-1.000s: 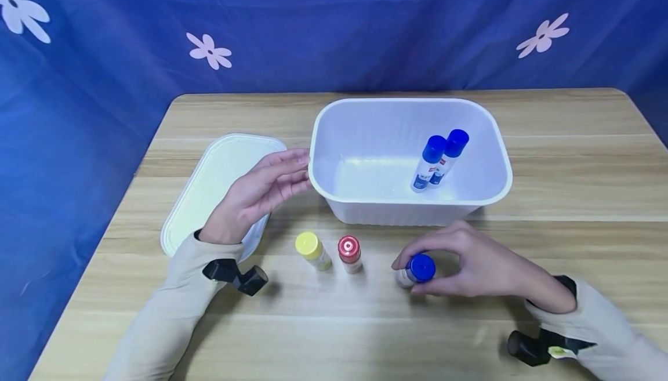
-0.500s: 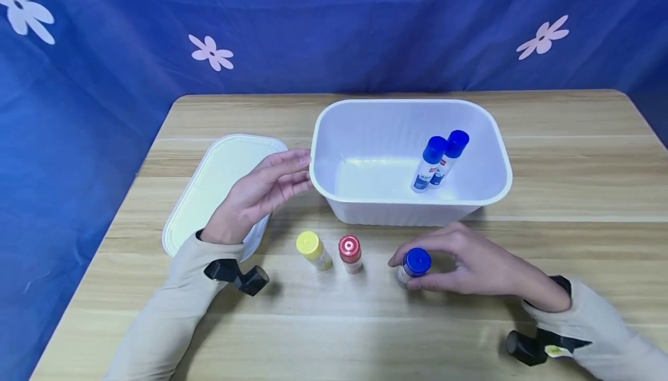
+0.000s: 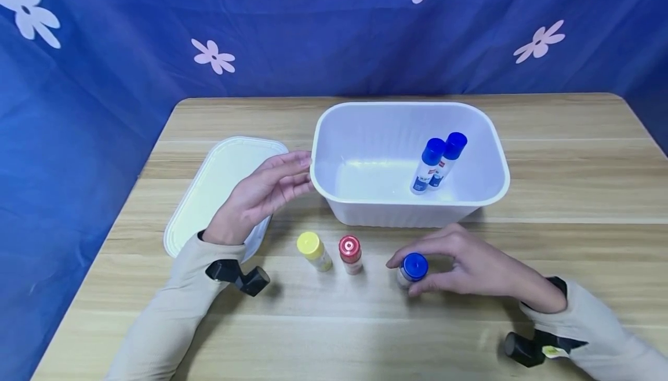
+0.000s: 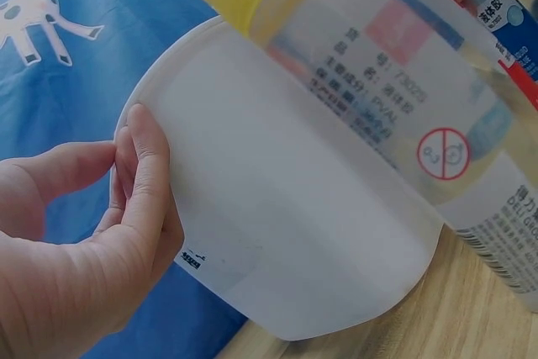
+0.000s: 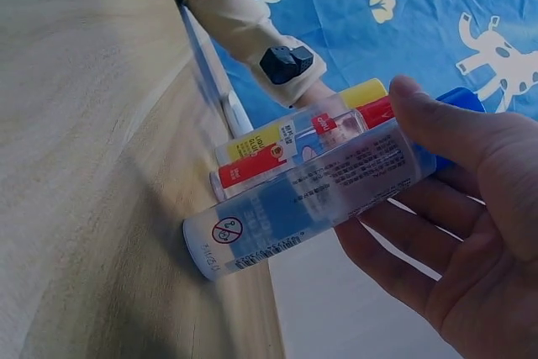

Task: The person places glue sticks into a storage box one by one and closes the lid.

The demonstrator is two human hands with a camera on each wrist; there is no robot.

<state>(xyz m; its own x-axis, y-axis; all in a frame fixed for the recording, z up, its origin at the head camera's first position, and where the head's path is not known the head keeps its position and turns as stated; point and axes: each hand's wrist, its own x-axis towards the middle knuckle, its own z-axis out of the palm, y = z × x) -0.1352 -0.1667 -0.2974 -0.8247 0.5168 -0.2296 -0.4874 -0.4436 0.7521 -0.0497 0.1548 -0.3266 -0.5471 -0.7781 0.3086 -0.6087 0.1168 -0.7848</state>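
Observation:
My right hand [image 3: 464, 262] holds a clear glue bottle with a blue cap [image 3: 415, 266] between thumb and fingers, in front of the white tub [image 3: 365, 214]. In the right wrist view the thumb lies along the near side of this glue bottle [image 5: 303, 199], with its base at the tabletop. My left hand [image 3: 261, 195] touches the tub's left side at the rim, fingers against the outer wall, as the left wrist view shows. Between the hands stand a yellow-capped glue bottle [image 3: 315, 251] and a red-capped glue bottle [image 3: 351, 254]. Two blue-capped glue bottles [image 3: 429, 166] lean inside the tub.
A white lid [image 3: 209, 195] lies on the wooden table [image 3: 569, 184] left of the tub, partly under my left hand and forearm. Behind the table hangs a blue cloth [image 3: 313, 33] with pale flowers.
My right hand has shifted slightly left with the blue-capped glue bottle, which now stands more upright. The left hand has stayed at the tub's rim.

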